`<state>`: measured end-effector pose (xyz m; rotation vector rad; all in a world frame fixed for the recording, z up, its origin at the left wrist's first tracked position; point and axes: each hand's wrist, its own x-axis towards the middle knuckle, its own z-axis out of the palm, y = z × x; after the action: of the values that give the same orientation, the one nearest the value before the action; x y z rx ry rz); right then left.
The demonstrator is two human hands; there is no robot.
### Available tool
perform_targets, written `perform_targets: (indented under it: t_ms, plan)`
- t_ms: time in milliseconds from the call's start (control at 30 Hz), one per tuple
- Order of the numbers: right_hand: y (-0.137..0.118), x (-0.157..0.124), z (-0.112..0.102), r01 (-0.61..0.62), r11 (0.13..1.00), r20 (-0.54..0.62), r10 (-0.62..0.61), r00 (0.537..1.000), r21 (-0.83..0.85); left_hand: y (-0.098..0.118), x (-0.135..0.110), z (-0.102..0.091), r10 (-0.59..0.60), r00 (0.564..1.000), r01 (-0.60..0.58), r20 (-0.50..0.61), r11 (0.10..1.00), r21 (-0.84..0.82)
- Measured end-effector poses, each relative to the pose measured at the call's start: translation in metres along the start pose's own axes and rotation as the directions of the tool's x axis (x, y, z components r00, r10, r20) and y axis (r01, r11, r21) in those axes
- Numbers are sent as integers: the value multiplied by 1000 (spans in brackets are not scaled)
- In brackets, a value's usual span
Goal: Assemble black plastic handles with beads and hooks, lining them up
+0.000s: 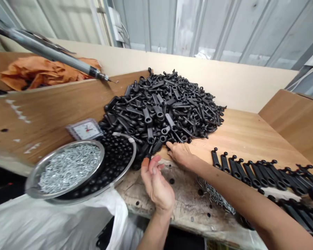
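Note:
My left hand (pixel 158 185) is palm up at the front of a large heap of black plastic crank arms (pixel 169 100). Its fingers are curled, and an orange covering shows on one fingertip. A black crank arm (pixel 149 152) at the heap's edge lies between thumb and fingers. My right hand (pixel 181 153) reaches in from the right, back upward, with bent fingertips against the heap's front edge. What those fingertips grip is hidden. Each crank arm has a ringed end and a narrower knobbed end.
At left, a steel bowl of screws (pixel 70 170) sits on a bowl of black knobs (pixel 117 156), beside a small clock (pixel 86 129). A screwdriver (pixel 67 60) hangs above. Rows of crank arms (pixel 253 173) and loose screws (pixel 219 198) lie at right. A white bag (pixel 94 218) hangs in front.

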<state>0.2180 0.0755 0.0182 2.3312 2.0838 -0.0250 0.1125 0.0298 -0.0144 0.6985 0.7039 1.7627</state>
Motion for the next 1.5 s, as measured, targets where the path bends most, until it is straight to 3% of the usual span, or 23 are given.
perform_targets:
  t_ms: [267,600,900,1167,1333,1500]
  plan:
    - [-1,11,12,-26,999,-30,28,999,41,-2,2,-3,-53,998,51,40,997,59]
    - [26,-24,6,55,997,-50,-52,997,57,-3,3,-3,-65,997,59,39,989,137]
    - [-4,10,15,-15,999,-62,18,998,41,-3,6,-2,-80,997,80,-6,994,71]
    - [7,-4,15,-4,1000,-57,4,998,13,-6,7,-2,-71,997,71,8,996,52]
    - [7,5,10,-40,999,-33,40,999,12,-5,8,-1,-72,997,71,3,995,66]
    - [7,7,19,-41,999,-58,40,998,-11,-1,8,1,-81,997,81,-19,997,-9]
